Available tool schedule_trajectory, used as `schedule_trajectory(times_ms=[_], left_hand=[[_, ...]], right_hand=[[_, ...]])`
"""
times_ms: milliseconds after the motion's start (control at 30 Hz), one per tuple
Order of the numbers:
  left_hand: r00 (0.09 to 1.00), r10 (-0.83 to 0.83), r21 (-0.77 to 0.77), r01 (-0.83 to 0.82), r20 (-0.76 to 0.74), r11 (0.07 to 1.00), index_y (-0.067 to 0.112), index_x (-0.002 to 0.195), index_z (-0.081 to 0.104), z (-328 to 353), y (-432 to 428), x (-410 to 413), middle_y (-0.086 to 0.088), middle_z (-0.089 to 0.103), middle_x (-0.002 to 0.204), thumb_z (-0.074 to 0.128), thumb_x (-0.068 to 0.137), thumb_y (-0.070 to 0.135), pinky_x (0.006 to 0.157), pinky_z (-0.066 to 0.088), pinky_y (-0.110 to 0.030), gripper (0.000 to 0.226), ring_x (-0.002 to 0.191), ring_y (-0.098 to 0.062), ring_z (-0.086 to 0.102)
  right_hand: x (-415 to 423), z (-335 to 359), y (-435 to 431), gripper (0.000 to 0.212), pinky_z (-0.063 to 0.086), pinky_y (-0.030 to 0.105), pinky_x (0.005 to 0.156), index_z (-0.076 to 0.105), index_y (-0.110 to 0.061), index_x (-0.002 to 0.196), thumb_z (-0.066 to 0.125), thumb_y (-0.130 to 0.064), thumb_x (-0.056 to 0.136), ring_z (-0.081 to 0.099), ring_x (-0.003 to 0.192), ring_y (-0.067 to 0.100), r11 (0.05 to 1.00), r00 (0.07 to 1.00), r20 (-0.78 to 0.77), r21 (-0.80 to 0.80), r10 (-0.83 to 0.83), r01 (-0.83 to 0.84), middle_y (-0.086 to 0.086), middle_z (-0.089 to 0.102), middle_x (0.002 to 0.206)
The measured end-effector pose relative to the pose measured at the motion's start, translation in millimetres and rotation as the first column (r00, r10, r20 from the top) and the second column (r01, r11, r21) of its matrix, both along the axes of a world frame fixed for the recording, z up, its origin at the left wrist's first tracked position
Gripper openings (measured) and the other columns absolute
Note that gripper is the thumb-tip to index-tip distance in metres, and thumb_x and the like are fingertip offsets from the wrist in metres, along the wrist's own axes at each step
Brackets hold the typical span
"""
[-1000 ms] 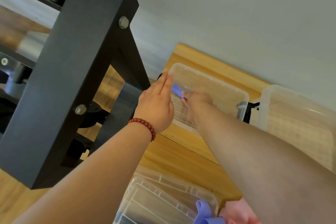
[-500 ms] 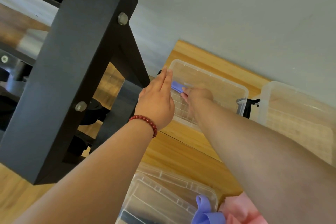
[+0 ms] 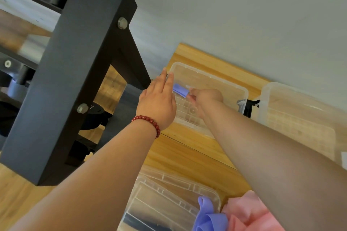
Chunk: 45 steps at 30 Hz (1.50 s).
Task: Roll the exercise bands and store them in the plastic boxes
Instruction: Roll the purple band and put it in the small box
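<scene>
A clear plastic box (image 3: pixel 221 82) stands on the wooden floor near the grey wall. A rolled purple exercise band (image 3: pixel 180 90) is inside it, at its left end. My right hand (image 3: pixel 205 97) reaches into the box and pinches the right end of that roll. With straight fingers, my left hand (image 3: pixel 158 102) lies against the box's left wall beside the roll; a red bead bracelet is on its wrist. Loose purple band (image 3: pixel 208 215) and pink bands (image 3: pixel 249 212) lie at the bottom edge.
A second clear box (image 3: pixel 300 118) stands to the right against the wall. A clear lid or box (image 3: pixel 169 199) lies near the bottom. A black metal rack frame (image 3: pixel 75 80) with bolts rises at the left, dark weights behind it.
Both hands stay at the box with the purple roll. The view has shifted slightly; the hands and roll sit almost where they were.
</scene>
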<state>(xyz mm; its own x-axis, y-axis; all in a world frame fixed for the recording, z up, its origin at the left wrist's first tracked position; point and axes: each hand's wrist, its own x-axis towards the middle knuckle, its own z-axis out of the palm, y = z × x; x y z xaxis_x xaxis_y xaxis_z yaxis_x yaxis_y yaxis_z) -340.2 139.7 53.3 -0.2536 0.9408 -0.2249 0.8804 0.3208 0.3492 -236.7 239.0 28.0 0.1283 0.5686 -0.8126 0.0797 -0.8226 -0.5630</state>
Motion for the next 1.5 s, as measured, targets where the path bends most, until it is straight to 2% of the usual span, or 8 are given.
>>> schedule_trajectory(times_ms=[67, 200, 333, 500, 667, 1100, 1367, 1500], left_hand=[[1.000, -0.004, -0.006, 0.004, -0.028, 1.000, 0.022, 0.155, 0.001, 4, 0, 1, 0.003, -0.004, 0.163, 0.025, 0.104, 0.034, 0.117, 0.020, -0.041, 0.057, 0.148, -0.018, 0.009], [0.999, -0.012, 0.015, 0.013, -0.052, 1.000, 0.024, 0.155, 0.009, 12, -3, 2, 0.004, 0.002, 0.163, 0.023, 0.104, 0.040, 0.117, 0.019, -0.042, 0.055, 0.148, -0.018, 0.009], [0.999, -0.003, 0.036, 0.005, -0.050, 0.999, 0.024, 0.154, 0.013, 21, -15, 13, 0.002, 0.007, 0.163, 0.023, 0.104, 0.039, 0.118, 0.018, -0.041, 0.054, 0.148, -0.019, 0.010], [0.998, -0.012, 0.115, 0.019, -0.061, 0.993, 0.022, 0.153, 0.020, 30, -44, 30, 0.000, 0.016, 0.161, 0.028, 0.103, 0.036, 0.118, 0.017, -0.038, 0.052, 0.148, -0.020, 0.014], [0.999, -0.030, 0.158, 0.036, -0.040, 0.987, 0.017, 0.150, 0.031, 38, -74, 51, -0.002, 0.022, 0.159, 0.032, 0.103, 0.033, 0.115, 0.004, -0.029, 0.049, 0.148, -0.020, 0.014], [0.989, -0.128, -0.034, 0.131, 0.076, 0.991, 0.023, 0.151, 0.024, 13, -173, 93, 0.005, 0.021, 0.159, 0.027, 0.104, 0.033, 0.119, 0.013, -0.034, 0.048, 0.146, -0.016, 0.014], [0.976, -0.169, -0.087, 0.181, 0.134, 0.980, 0.019, 0.148, 0.035, -45, -207, 141, 0.002, 0.030, 0.156, 0.019, 0.100, 0.042, 0.116, 0.016, -0.034, 0.055, 0.145, -0.021, 0.021], [0.978, -0.176, 0.009, 0.176, 0.108, 0.984, 0.011, 0.133, 0.055, -65, -205, 169, -0.006, 0.054, 0.139, 0.024, 0.091, 0.046, 0.110, 0.032, -0.042, 0.063, 0.132, -0.029, 0.046]], right_hand=[[4, 11, -7, 0.011, 0.050, 0.020, 0.054, 0.066, -0.010, 0.078, 0.071, -0.014, 0.087, 0.069, 0.065, 0.011, 0.999, 1.000, 0.015, 0.034, 0.014, -0.014, 0.004, 0.070, 0.076], [16, 23, -28, 0.015, 0.057, 0.037, 0.085, 0.066, -0.023, 0.073, 0.070, -0.022, 0.088, 0.072, 0.083, 0.019, 0.915, 0.960, 0.147, 0.297, 0.239, -0.273, 0.001, 0.073, 0.083], [35, 46, -54, 0.018, 0.046, 0.010, 0.078, 0.071, -0.019, 0.104, 0.063, -0.031, 0.093, 0.062, 0.090, 0.006, 0.678, 0.833, 0.386, 0.489, 0.396, -0.549, -0.008, 0.067, 0.095], [63, 57, -88, 0.040, 0.031, 0.016, 0.094, 0.058, -0.015, 0.130, 0.052, -0.038, 0.098, 0.050, 0.120, 0.012, 0.464, 0.683, 0.569, 0.502, 0.458, -0.729, -0.001, 0.058, 0.128], [87, 57, -128, 0.044, 0.030, 0.020, 0.100, 0.054, -0.009, 0.134, 0.049, -0.035, 0.099, 0.048, 0.125, 0.019, 0.319, 0.584, 0.713, 0.490, 0.388, -0.811, 0.005, 0.055, 0.132], [162, 20, -243, 0.052, 0.048, 0.044, 0.098, 0.063, -0.001, 0.118, 0.038, -0.041, 0.096, 0.058, 0.114, 0.033, 0.266, 0.441, 0.859, 0.375, 0.259, -0.888, 0.013, 0.061, 0.122], [213, -32, -276, 0.067, 0.037, 0.047, 0.103, 0.064, -0.015, 0.119, 0.014, -0.056, 0.100, 0.056, 0.118, 0.034, 0.278, 0.221, 0.900, 0.118, 0.376, -0.953, 0.010, 0.063, 0.122], [225, -47, -272, 0.061, 0.028, 0.049, 0.106, 0.063, -0.018, 0.123, 0.023, -0.057, 0.097, 0.052, 0.124, 0.034, 0.252, 0.173, 0.905, 0.076, 0.388, -0.965, 0.007, 0.061, 0.126]])
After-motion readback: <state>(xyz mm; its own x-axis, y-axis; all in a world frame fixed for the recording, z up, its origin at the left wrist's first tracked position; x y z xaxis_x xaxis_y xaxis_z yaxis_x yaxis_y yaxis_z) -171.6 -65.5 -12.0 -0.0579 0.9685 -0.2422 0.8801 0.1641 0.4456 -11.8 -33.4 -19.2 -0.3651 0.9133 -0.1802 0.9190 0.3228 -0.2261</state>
